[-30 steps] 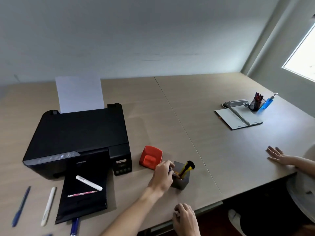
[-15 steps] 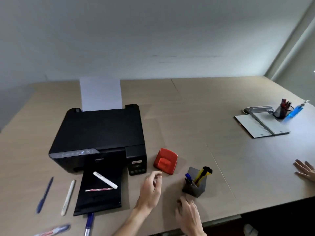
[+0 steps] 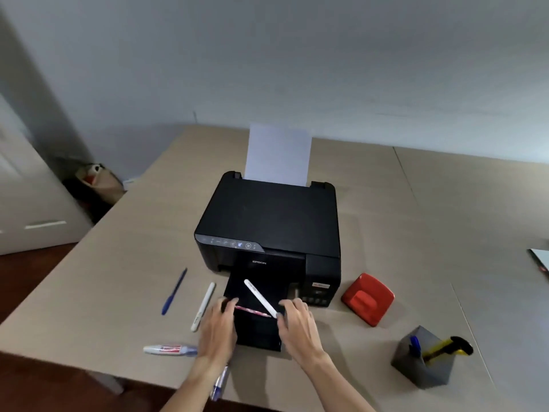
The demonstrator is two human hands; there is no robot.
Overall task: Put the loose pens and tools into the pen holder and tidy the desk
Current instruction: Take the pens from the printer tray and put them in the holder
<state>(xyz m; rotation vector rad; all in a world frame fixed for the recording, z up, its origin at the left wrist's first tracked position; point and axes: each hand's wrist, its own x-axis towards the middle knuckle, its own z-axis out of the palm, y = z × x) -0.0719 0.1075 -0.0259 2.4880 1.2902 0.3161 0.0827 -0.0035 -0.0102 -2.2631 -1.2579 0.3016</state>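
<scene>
On the black printer's output tray (image 3: 258, 333) lie a white pen (image 3: 258, 295) and a pink striped pen (image 3: 255, 311). My left hand (image 3: 218, 328) pinches the pink striped pen's left end, which still rests on the tray. The fingers of my right hand (image 3: 297, 324) are apart, its thumb touching the white pen's near end. The grey pen holder (image 3: 421, 367) stands at the front right with a yellow-black cutter (image 3: 445, 348) and a blue pen (image 3: 414, 346) in it. Loose on the desk are a blue pen (image 3: 174, 292), a white marker (image 3: 203, 306), a white tube (image 3: 169, 349) and another blue pen (image 3: 219, 382) under my left forearm.
The black printer (image 3: 273, 221) with a paper sheet (image 3: 277, 153) upright in its feeder fills the desk's middle. A red hole punch (image 3: 368, 298) sits to its right. The desk's front edge runs just below the tube. A bag (image 3: 99, 179) lies on the floor at left.
The view swung left. Both hands left the pen holder and moved to the printer's tray, the left onto the pink pen, the right to the white pen.
</scene>
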